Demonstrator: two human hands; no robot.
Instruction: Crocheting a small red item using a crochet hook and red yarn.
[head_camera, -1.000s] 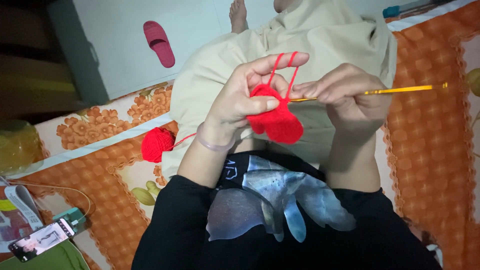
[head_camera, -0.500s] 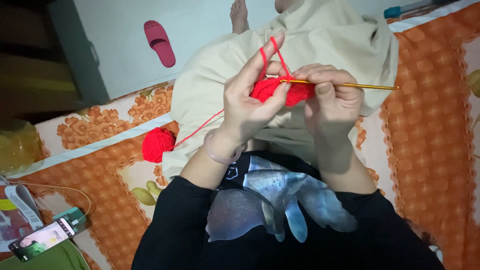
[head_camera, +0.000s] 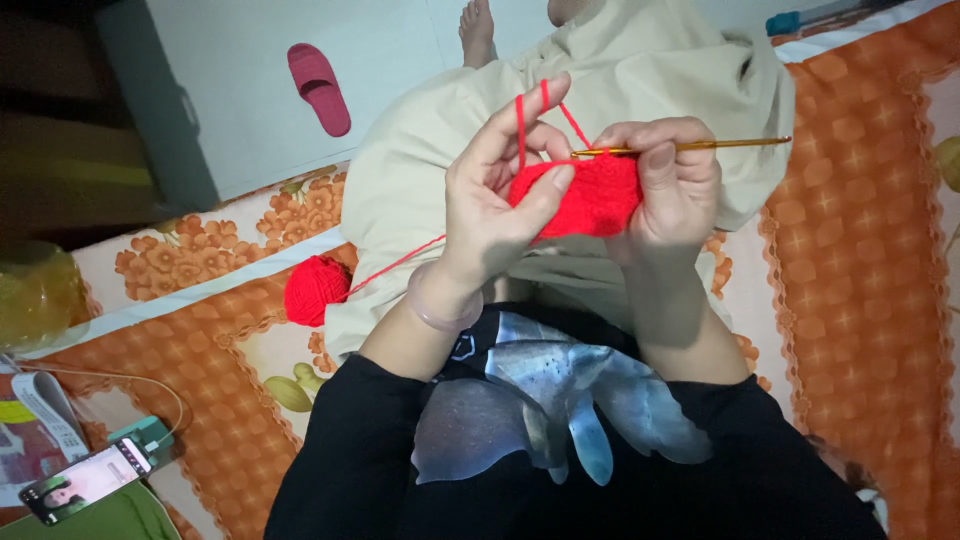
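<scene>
The left hand (head_camera: 495, 205) holds the small red crocheted piece of yarn (head_camera: 585, 195) between thumb and middle fingers, and its index finger stands up with the thin red yarn strand (head_camera: 520, 130) looped over the tip. The right hand (head_camera: 670, 185) is closed on the other side of the same piece and also pinches the thin golden metal crochet hook (head_camera: 690, 146), which lies almost level and points to the left, its tip at the top edge of the red piece. The piece is in the air in front of the person's chest, above the beige cloth over the knees (head_camera: 640, 70).

From the left hand the strand runs down and left to the round red ball of yarn (head_camera: 316, 290), which rests on the orange flower-patterned bed sheet (head_camera: 860, 250), touching the edge of the beige cloth. A pale translucent bangle (head_camera: 440, 305) sits on the left wrist.

At the lower left corner a smartphone with a lit screen (head_camera: 85, 480) lies on a green cloth, with a thin cable going to it. Beside it is a flat package with red and white print (head_camera: 35, 430), cut off by the frame, so its kind is unclear. A yellowish plastic bag (head_camera: 35, 295) at the left edge is dark and hard to make out. A pink slipper (head_camera: 318, 85) lies on the white floor, and one bare foot (head_camera: 478, 30) is partly cut off at the top
</scene>
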